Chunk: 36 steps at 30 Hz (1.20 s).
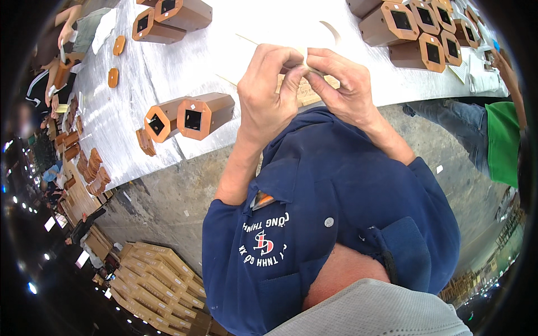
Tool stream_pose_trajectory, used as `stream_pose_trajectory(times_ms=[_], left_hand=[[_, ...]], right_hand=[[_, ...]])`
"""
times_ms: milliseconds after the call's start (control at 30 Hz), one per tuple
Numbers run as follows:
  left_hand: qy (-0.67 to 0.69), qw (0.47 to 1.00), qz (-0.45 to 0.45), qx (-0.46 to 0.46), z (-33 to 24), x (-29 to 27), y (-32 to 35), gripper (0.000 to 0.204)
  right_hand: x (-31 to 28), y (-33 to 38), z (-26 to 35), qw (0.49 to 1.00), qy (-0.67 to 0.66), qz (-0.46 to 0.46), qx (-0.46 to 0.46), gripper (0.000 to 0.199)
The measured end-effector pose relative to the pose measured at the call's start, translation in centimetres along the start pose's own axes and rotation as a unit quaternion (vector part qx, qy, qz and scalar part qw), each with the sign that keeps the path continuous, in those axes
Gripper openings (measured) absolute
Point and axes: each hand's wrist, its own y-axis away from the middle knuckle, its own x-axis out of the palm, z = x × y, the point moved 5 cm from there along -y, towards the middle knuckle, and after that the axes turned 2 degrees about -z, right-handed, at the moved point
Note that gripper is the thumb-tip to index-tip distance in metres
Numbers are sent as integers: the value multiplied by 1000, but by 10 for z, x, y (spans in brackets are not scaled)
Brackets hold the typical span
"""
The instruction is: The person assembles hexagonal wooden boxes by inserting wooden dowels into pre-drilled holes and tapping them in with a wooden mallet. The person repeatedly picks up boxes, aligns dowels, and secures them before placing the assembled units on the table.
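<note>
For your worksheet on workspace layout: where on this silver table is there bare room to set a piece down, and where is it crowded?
Bare: the table stretch between the two near hexagonal tubes and the far pair. Crowded: the tube cluster at the far right, and the spot beneath both hands.

The shirt point(336, 190) is dark blue with white letters and a small red and white mark on the chest. The boxes point(193, 115) on the table are brown, with orange ends and a black square hole in the middle of each end. The table point(117, 112) is shiny silver-grey, and a person at the right edge wears a green top point(502, 143) and blue jeans point(454, 120).
</note>
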Motion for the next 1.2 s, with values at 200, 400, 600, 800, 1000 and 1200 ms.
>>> stream_pose_trajectory(times_ms=[200, 400, 600, 800, 1000, 1200], left_hand=[[17, 1000, 6, -2, 9, 8, 5, 15], [35, 999, -41, -8, 4, 4, 0, 21], [-32, 992, -55, 107, 3, 1, 0, 18], [37, 997, -70, 26, 3, 2, 3, 18], [-115, 982, -62, 139, -5, 3, 3, 16], [-182, 970, -44, 158, -3, 10, 8, 12]], right_hand=[[-2, 0, -4, 1000, -1, -14, 1, 28], [-4, -5, 2, 1000, -7, -12, -6, 29], [-3, -1, -2, 1000, 15, -12, -1, 30], [-4, -1, -2, 1000, 8, 1, 9, 29], [-6, 1, -2, 1000, 24, -6, -10, 28], [-5, 6, 5, 999, 44, 9, -5, 24]])
